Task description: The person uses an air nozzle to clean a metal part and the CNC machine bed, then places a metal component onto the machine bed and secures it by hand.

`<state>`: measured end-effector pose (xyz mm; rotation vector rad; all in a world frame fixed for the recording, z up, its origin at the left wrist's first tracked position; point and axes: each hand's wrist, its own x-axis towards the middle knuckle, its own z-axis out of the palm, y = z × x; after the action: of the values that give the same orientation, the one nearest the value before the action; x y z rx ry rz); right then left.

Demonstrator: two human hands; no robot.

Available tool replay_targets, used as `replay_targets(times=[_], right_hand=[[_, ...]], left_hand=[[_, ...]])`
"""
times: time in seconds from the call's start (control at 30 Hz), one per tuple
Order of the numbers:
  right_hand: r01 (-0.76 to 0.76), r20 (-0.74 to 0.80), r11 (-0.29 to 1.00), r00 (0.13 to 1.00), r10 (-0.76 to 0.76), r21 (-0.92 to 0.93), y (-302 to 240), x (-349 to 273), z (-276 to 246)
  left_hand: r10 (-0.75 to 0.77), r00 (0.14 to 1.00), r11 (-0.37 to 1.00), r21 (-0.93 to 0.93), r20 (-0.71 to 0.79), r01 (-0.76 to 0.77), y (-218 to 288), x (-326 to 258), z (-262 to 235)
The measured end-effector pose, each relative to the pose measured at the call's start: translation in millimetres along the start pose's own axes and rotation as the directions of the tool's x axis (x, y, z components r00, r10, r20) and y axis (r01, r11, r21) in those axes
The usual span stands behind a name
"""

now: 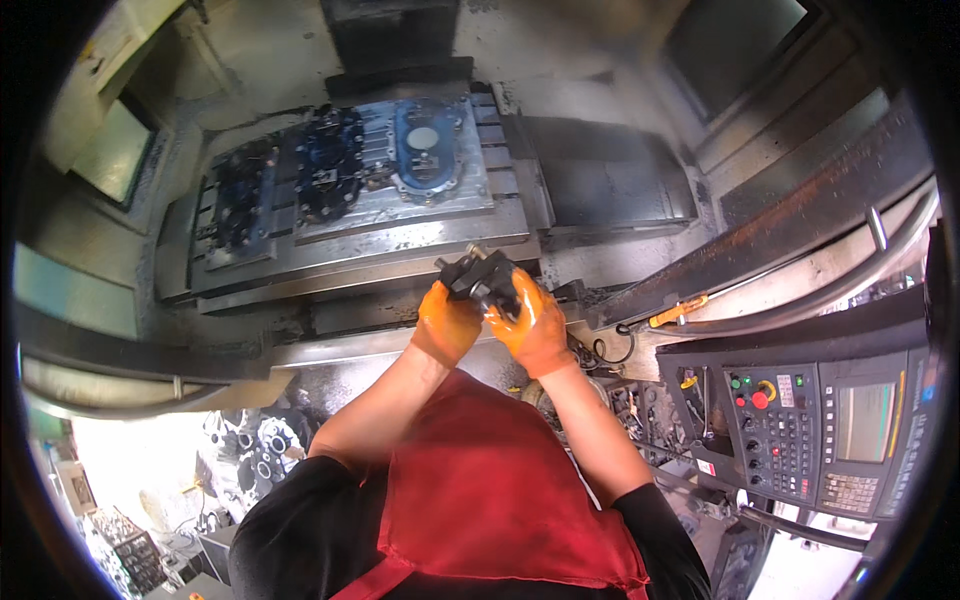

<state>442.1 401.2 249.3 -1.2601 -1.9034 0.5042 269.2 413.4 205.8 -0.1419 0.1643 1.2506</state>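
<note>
Both of my hands wear orange gloves and are raised together at the front edge of the machine bed. My left hand [446,320] is closed around the near left side of a bunch of black metal clamp pieces [482,279], with bolt ends sticking up. My right hand [532,325] grips the same bunch from the right, its fingers wrapped over the dark blocks. Whether these are joined or loose pieces I cannot tell. Beyond them, a silver-blue cast housing cover [428,150] lies on a metal fixture plate [470,203].
Dark fixtures [330,165] and another at the far left [240,195] share the machine table [400,245]. At right stands a control panel [800,430] with buttons and a screen. An orange-handled tool [678,311] lies on the ledge. Cast parts [262,445] are stacked lower left.
</note>
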Motion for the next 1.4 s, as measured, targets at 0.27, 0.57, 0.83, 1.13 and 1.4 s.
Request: replay_targets(times=[0.27,0.57,0.83,1.13,1.4], right_hand=[[-0.164,-0.164,0.710,0.915,0.370,0.685,17,121,36],[-0.305,0.126,0.568,0.934,0.333,0.765,78,207,100],[-0.446,0.477,-0.170,0.811,0.338,0.879,165,310,145],[-0.519,0.411,0.209,0.818,0.402,0.828,310,471,167],[-0.210,0.462,0.964,0.847,0.263,-0.164,336,626,243]], left_hand=[[0.209,0.953,0.538,0.789,0.218,-0.298,36,100,57],[0.348,0.929,0.662,0.669,0.124,-0.337,101,189,56],[0.212,0.904,0.061,0.918,0.372,-0.392,135,292,61],[-0.341,0.779,-0.926,-0.044,0.526,-0.375,248,466,59],[-0.091,0.875,-0.897,0.341,0.476,-0.280,339,607,26]])
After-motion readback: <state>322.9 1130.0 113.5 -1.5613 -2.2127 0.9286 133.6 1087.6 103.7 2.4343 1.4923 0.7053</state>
